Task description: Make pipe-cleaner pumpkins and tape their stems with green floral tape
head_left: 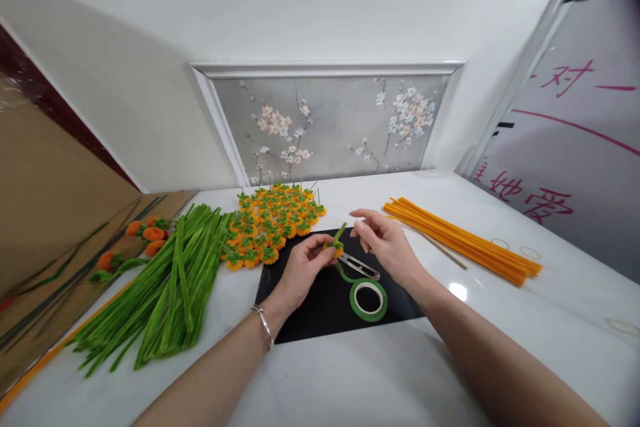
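My left hand [305,268] pinches a small orange pipe-cleaner persimmon [338,251] with a green pipe-cleaner piece sticking up from its top. To the right of it my right hand [383,240] is raised with fingers apart and slightly curled, and I see nothing in it. Under both hands lies a black mat [310,310]. Small metal thread snips [361,266] rest on the mat between the hands. Just below them is a roll of green floral tape [382,303], its loose end running up toward my left hand.
Many finished orange persimmons [270,255] with green tops cluster behind the mat. Green pipe cleaners [175,293] are heaped at left, beside orange flower-like pieces [153,233] on cardboard. At right lies a bundle of orange pipe cleaners [465,243] near a thin stick [443,248] and rubber bands [530,253].
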Available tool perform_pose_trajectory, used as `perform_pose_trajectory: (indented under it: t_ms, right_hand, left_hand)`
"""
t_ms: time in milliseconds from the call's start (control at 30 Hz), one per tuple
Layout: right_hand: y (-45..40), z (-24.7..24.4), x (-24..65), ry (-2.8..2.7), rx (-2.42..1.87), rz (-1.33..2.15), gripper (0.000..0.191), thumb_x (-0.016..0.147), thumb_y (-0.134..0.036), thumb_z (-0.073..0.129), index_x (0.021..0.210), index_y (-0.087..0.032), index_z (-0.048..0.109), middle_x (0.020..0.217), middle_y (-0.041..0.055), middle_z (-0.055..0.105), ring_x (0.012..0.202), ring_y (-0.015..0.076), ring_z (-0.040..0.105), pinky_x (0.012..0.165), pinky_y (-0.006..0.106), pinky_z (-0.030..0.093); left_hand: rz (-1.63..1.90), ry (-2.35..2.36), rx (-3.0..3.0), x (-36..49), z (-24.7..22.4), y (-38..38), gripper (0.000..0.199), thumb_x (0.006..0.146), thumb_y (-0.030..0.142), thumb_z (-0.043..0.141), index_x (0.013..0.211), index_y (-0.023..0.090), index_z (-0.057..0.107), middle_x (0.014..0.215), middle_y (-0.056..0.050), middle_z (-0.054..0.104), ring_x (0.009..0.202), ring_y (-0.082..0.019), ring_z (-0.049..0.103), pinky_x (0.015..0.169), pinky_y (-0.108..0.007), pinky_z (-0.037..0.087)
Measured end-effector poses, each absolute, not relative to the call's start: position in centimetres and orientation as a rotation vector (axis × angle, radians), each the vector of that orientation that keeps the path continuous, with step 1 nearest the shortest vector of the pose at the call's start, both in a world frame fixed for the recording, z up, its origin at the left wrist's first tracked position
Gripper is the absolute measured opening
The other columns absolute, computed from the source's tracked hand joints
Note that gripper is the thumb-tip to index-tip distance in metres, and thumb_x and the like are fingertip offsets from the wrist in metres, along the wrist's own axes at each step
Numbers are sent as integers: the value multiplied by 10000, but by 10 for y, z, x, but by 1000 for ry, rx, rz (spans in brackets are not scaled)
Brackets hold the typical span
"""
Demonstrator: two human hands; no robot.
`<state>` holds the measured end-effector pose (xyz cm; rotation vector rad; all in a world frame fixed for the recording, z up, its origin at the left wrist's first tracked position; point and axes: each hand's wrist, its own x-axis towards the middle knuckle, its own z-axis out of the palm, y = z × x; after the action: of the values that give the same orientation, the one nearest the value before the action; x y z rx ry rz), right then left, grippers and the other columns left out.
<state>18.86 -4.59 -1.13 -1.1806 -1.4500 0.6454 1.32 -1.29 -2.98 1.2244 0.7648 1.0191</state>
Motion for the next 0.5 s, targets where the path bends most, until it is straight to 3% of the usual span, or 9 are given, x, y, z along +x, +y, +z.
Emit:
perform_pose_trajectory:
  t_ms: [233,400,500]
  right_hand:
    - [-44,-27,186,-1690,-1449,544,193,822,-340,547,711,-210,637,630,-5,603,545,127,507,539,247,381]
    - [-51,-34,161,-1771,-1665,381,228,743,-375,669,614,-195,617,730,50,599,720,202,565,708,341,375]
    - [-53,-35,153,-1799,-1701,371,190,704,-262,696,569,-188,584,682,36,576,737,223,573,746,383,357]
  left_hand:
    - [1130,759,1023,3,-28,6,187,691,251,739,826,166,642,804,1,632,733,-110,606,657,-226,515]
    - [1121,743,995,3,-25,2,171,675,220,755,785,153,644,786,5,624,734,-106,603,690,-233,516]
    - [1081,731,1023,3,-19,0,167,664,180,752,802,151,663,807,0,635,766,-114,610,731,-239,512]
